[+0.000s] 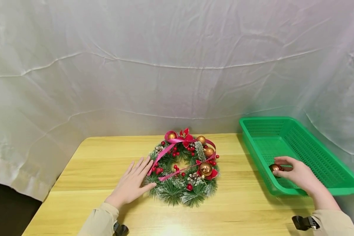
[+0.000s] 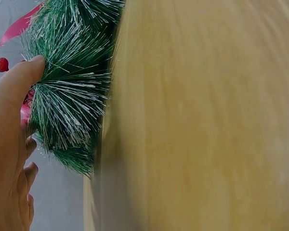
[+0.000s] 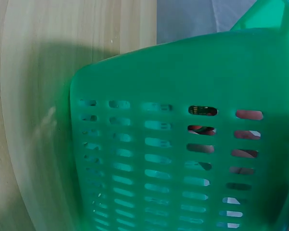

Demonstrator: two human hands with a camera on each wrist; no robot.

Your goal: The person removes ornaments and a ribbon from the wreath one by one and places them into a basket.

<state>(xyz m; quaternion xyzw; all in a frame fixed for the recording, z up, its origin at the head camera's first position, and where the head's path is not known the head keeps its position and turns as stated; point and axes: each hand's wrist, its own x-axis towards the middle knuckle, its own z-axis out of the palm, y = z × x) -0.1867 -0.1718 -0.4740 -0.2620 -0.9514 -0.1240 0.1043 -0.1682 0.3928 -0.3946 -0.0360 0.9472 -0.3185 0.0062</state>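
A decorated Christmas wreath [image 1: 180,190] lies on the table, with green frosted needles, red berries, gold baubles and a pink ribbon. My left hand [image 1: 132,183] rests on its left side, fingers straight and spread. In the left wrist view the thumb of the left hand [image 2: 12,91] touches the wreath's needles [image 2: 72,106]. Over at the right, my right hand [image 1: 298,172] pinches a shiny copper-brown bauble [image 1: 275,167] inside the green basket [image 1: 255,160], near its left wall. In the right wrist view the basket wall [image 3: 183,62] mostly hides that hand; bits of it show through the slots.
The wooden table [image 1: 88,170] carries the wreath in the middle and the basket at the right edge. A pale cloth curtain [image 1: 165,91] hangs behind the table and at both sides. One large gold bauble [image 1: 205,169] sits on the wreath's right side.
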